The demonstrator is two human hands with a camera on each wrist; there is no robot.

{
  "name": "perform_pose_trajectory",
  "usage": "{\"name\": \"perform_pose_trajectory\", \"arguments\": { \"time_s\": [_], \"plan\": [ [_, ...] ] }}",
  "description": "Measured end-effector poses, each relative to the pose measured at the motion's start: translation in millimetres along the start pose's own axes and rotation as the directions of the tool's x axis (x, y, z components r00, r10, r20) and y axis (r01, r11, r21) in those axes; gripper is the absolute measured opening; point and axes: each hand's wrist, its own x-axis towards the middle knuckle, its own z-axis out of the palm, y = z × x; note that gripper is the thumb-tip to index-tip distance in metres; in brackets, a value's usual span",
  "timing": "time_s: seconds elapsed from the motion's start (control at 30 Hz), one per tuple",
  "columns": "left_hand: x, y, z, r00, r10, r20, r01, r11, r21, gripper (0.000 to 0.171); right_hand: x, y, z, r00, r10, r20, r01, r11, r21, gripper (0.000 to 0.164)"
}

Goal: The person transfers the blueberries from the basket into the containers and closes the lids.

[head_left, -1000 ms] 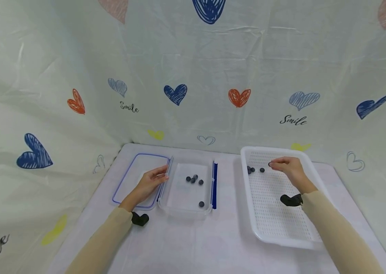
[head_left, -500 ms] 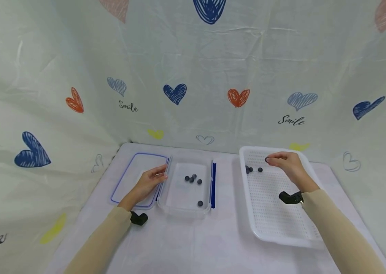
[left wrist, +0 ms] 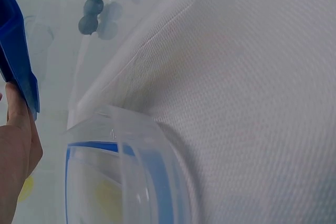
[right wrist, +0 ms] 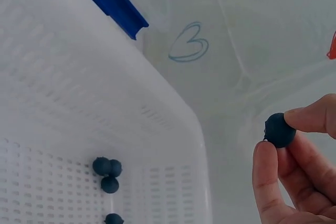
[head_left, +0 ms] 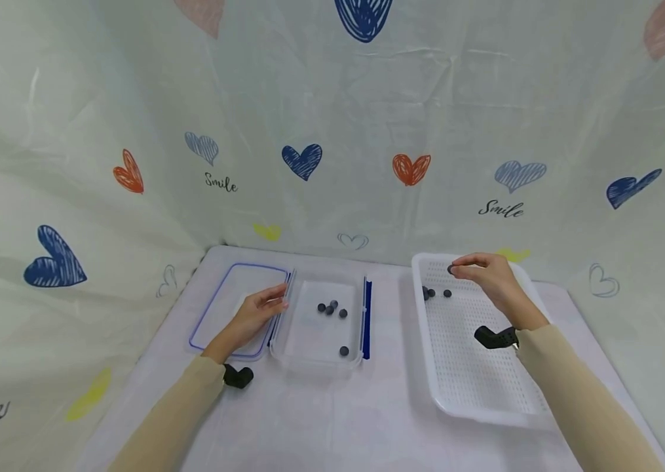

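Presently: right hand (head_left: 488, 278), one, fingertips narrowed in a light pinch on a single blueberry (right wrist: 280, 130). Handling note: light, even pressure seems best, as the fruit looks soft and round and could bruise or slip; any sideways travel is judged safer well above the rim.

Position of held piece: at the hand's 9 o'clock, between thumb and fingertips, raised off the basket floor near the far rim.

White basket (head_left: 462, 373), one, perforated, beneath the right hand. Contents: loose blueberries (head_left: 447, 294), four in the right wrist view, three clustered and one apart; from the pinch, between 6 and 8 o'clock.

Clear container (head_left: 308, 341), one, lidless, between 8 and 9 o'clock from the pinch. Contents: five dark berries (head_left: 342, 314). Blue flap (head_left: 367, 321) at its 3 o'clock.

Left hand (head_left: 252, 318), one, fingers extended, touching the container's 9 o'clock edge; no berry held.

Blue-rimmed lid (head_left: 226, 301), one, flat, partly under the left hand.

White tablecloth (head_left: 379, 413), one, beneath all.
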Motion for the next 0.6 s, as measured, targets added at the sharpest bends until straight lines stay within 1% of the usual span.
{"name": "perform_pose_trajectory", "arguments": {
  "time_s": [0.2, 0.37, 0.53, 0.6],
  "plan": [
    [1.3, -0.5, -0.7, 1.0, -0.004, 0.004, 0.004, 1.0, -0.013, 0.061, 0, -15, 9, 0.998, -0.051, 0.024, 0.05, 0.998, 0.05, 0.04],
    [1.6, 0.2, -0.2, 1.0, -0.014, -0.006, 0.014, 1.0, -0.013, 0.061, 3, -25, 23, 0.994, -0.098, 0.038, 0.094, 0.99, 0.101, 0.032],
    [2.1, -0.8, -0.5, 1.0, -0.017, -0.01, 0.017, 1.0, -0.004, 0.061, 9, -33, 39, 0.993, -0.114, 0.04, 0.109, 0.989, 0.102, 0.025],
    [2.4, -1.8, -0.6, 1.0, -0.015, -0.007, 0.015, 1.0, -0.008, 0.061, 11, -36, 45, 0.992, -0.114, 0.05, 0.109, 0.989, 0.104, 0.026]
  ]
}}
